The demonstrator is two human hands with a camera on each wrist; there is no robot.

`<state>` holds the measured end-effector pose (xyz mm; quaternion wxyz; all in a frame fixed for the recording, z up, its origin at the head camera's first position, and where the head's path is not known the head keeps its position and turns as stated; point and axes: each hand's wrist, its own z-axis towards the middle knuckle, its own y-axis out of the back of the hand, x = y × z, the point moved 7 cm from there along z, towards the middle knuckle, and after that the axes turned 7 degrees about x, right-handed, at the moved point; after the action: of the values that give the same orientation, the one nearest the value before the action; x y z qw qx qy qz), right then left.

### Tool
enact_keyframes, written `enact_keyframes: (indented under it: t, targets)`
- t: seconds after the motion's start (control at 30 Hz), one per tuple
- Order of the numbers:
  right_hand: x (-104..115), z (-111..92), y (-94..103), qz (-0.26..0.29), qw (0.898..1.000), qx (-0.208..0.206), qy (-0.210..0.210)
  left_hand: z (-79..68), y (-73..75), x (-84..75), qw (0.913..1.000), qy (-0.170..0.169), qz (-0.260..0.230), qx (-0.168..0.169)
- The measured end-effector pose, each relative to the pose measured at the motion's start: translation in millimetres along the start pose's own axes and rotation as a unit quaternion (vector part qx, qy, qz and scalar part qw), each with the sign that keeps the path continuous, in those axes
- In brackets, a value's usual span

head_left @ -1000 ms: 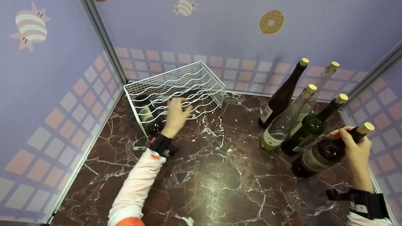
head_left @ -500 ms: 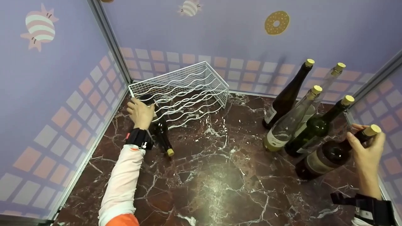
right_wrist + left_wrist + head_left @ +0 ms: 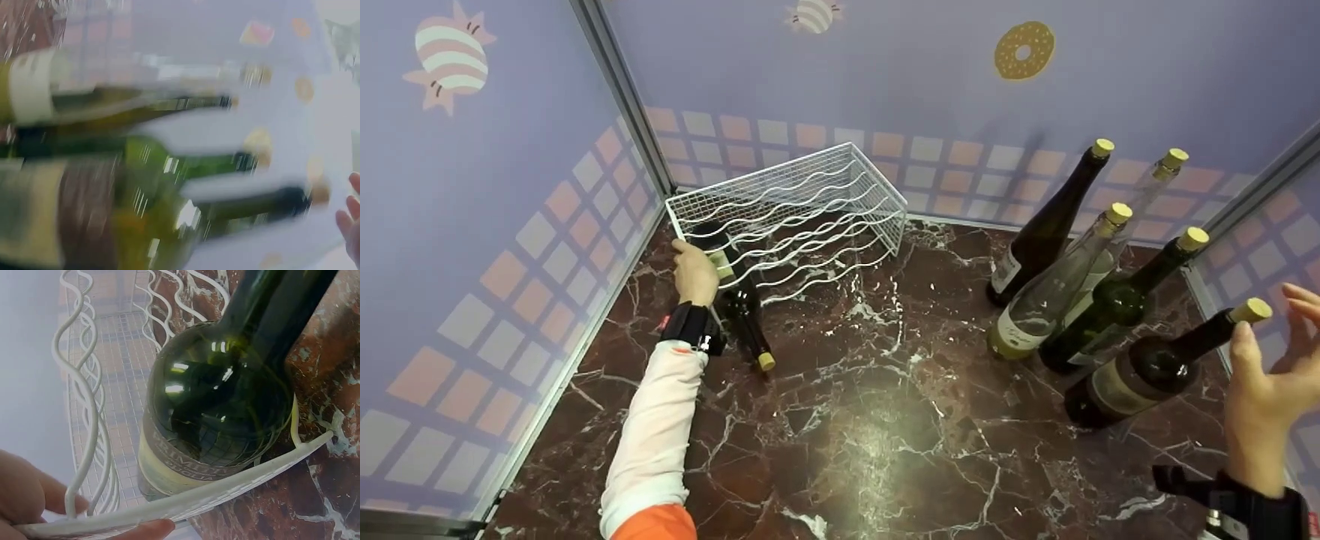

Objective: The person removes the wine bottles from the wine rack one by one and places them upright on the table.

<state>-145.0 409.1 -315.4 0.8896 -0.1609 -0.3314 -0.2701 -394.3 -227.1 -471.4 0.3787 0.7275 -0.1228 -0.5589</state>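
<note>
In the head view, my left hand grips the left end of a white wire wine rack. The left wrist view shows fingers round the rack's rim. One dark wine bottle lies in the leftmost slot, its corked neck sticking out toward the front. Its pale label shows through the wires. At the right edge, my right hand has its fingers spread, holding nothing, beside the cork of a dark red wine bottle that stands on the table.
Behind that bottle stand a green bottle, a clear bottle with yellowish liquid, a tall dark bottle and another clear bottle, all corked. Patterned panels enclose the marble-look tabletop. The right wrist view is blurred.
My left hand has moved left from above the rack to its left end, uncovering the lying bottle's neck. The right hand has let go of the dark red bottle's neck and moved right.
</note>
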Motion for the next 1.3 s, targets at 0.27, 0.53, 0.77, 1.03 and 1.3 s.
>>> enact_keyframes:
  t: [0.27, 0.53, 0.77, 1.03, 1.3]
  targets:
    - [26, -10, -91.8, 0.099, 0.99, 0.063, 0.072, -5.0, 7.2, 3.7, 0.9987, -0.019, 0.032, -0.035]
    - [-16, -30, -179.5, 0.074, 0.962, 0.258, 0.048, -4.3, 4.0, 2.3, 0.9987, -0.012, 0.029, -0.041]
    - [-39, -57, -242.6, 0.052, 0.932, 0.358, -0.003, -4.2, 4.4, -0.9, 0.9985, -0.006, 0.029, -0.046]
    - [-60, -97, -306.7, 0.016, 0.891, 0.45, -0.062, -4.3, 3.3, 0.3, 0.9979, 0.003, 0.037, -0.053]
    - [-84, -134, -360.0, 0.032, 0.861, 0.493, -0.122, -3.9, 2.0, -0.1, 0.9976, 0.0, 0.035, -0.059]
